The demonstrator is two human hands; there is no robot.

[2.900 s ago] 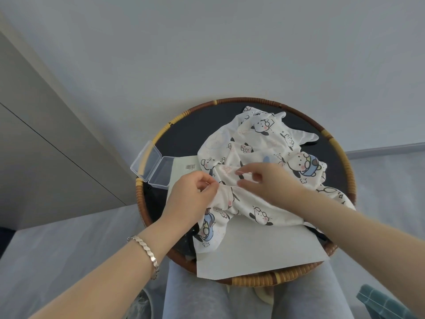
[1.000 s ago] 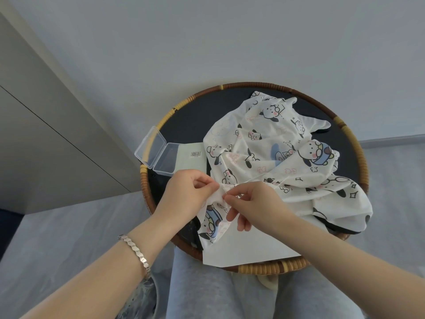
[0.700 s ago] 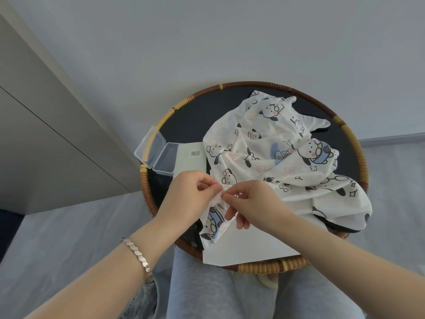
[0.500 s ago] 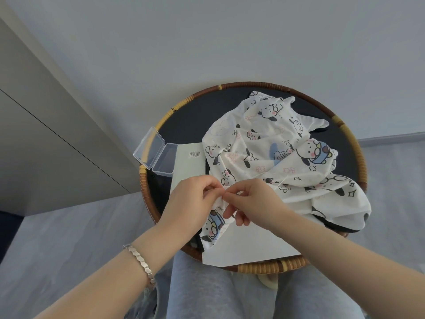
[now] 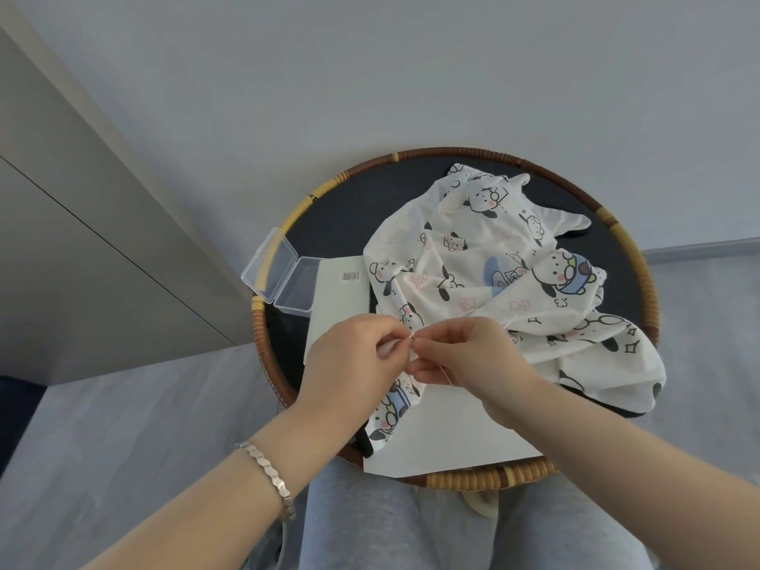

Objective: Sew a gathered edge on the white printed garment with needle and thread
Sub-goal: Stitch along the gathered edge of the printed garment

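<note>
I log: left hand point(image 5: 353, 364), right hand point(image 5: 473, 359), fingers of both pinching garment point(image 5: 485, 281) edge, over surface point(image 5: 341, 224)

Rattan-rimmed round table point(image 5: 651, 306) carries garment point(image 5: 473, 257), white sheet point(image 5: 452, 429), open clear box point(image 5: 288, 277).

Layout of the work area. The tray point(image 5: 473, 154) sits over the person's legs point(image 5: 353, 520), which pass beneath its near rim. The garment point(image 5: 485, 273) lies across the far and right parts of the tray and drapes over the right rim. The sheet point(image 5: 448, 429) lies under the garment on the near half, one corner over the near rim. The box point(image 5: 294, 288) stands at the left rim, touching the sheet's far-left corner, its lid swung outward. The left hand point(image 5: 349, 364) and right hand point(image 5: 473, 355) meet above the sheet, each pinching the garment's near-left edge.
</note>
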